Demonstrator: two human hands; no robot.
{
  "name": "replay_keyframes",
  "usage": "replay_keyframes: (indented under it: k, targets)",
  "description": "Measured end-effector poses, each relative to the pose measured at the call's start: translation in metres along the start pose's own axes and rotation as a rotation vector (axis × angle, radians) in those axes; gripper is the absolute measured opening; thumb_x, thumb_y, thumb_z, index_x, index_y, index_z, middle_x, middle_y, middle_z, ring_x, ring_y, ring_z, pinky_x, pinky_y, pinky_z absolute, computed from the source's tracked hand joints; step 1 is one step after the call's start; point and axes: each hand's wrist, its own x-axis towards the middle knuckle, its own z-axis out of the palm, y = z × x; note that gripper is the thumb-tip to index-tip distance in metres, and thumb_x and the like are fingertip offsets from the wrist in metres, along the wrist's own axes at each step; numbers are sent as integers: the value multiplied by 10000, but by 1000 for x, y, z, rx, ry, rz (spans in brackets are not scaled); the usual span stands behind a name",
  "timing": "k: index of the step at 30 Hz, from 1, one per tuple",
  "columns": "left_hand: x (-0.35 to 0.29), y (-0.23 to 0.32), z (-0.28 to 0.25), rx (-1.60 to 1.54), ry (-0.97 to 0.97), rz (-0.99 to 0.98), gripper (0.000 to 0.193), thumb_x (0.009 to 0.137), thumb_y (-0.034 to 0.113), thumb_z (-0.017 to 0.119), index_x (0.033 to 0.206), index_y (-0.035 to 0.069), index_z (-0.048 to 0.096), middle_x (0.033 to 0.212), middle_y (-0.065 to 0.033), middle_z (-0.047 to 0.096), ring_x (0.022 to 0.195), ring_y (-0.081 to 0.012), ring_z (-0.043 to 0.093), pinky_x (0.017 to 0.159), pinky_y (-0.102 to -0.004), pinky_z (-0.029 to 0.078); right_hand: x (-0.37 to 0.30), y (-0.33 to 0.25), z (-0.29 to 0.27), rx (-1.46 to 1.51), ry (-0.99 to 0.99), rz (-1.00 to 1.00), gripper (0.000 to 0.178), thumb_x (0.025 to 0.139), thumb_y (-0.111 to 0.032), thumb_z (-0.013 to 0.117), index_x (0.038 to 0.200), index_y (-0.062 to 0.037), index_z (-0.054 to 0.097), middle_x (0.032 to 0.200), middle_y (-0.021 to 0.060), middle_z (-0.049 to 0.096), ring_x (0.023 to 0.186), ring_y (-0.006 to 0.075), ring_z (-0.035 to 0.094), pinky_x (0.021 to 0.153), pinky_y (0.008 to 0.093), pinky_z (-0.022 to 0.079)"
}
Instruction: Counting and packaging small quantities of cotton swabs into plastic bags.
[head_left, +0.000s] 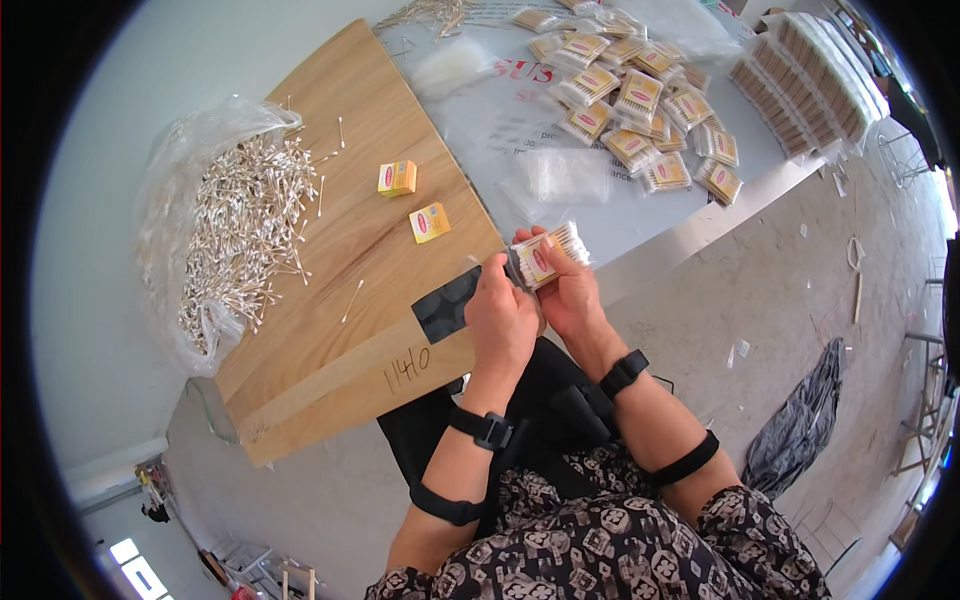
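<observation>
My right hand (572, 298) grips a pack of cotton swabs (550, 258), its thumb lying across the yellow label card. White swab tips stick out along its edges, and clear plastic seems to wrap its left end. There my left hand (502, 312) is closed, its fingertips pinching that end; the exact grip is partly hidden. Both hands are above the table's near edge, over my lap. To the left, two stacks of yellow label cards, an upper one (397, 178) and a lower one (430, 223), sit on the wooden board.
A clear bag of loose cotton swabs (245, 230) lies spilled open at left. Empty clear bags (568, 176) lie on the grey sheet, below a heap of finished packs (638, 98). Bundled swab packs (800, 85) stand far right. A dark patch (446, 304) covers the board's near edge.
</observation>
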Motion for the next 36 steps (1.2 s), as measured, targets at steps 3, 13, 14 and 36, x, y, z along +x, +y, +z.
replay_keyframes:
  k: [3, 13, 14, 36]
  targets:
    - [-13, 1, -12, 204, -89, 200, 515, 817, 74, 633, 1299, -5, 470, 1305, -207, 461, 1215, -379, 431, 956, -473, 383, 1, -1, -4, 73, 17, 33, 322, 932, -121, 604, 1208, 16, 510, 1187, 168, 619, 1089, 278, 599, 951, 422, 507]
    - [-20, -6, -5, 385, -284, 267, 787, 982, 539, 306, 1477, -67, 214, 1577, -177, 149, 1456, -403, 87, 1121, -613, 84, -4, -2, 2, 20, -75, 51, 471, 959, -285, 584, 1299, 8, 440, 1292, 168, 555, 1191, 276, 539, 1031, 434, 458]
    - [-22, -5, -4, 342, -279, 271, 791, 980, 544, 308, 1476, -66, 216, 1575, -181, 151, 1456, -403, 86, 1122, -611, 76, -3, -3, 2, 20, -76, 49, 471, 959, -285, 584, 1299, 8, 440, 1292, 168, 555, 1191, 276, 539, 1031, 434, 458]
    - [-17, -11, -4, 229, -210, 326, 703, 986, 451, 402, 1470, -38, 264, 1548, -198, 223, 1442, -378, 165, 1126, -582, 125, -5, -5, 2, 49, -30, 183, 454, 991, -323, 513, 1328, -24, 455, 1323, 133, 547, 1201, 260, 526, 1039, 424, 442]
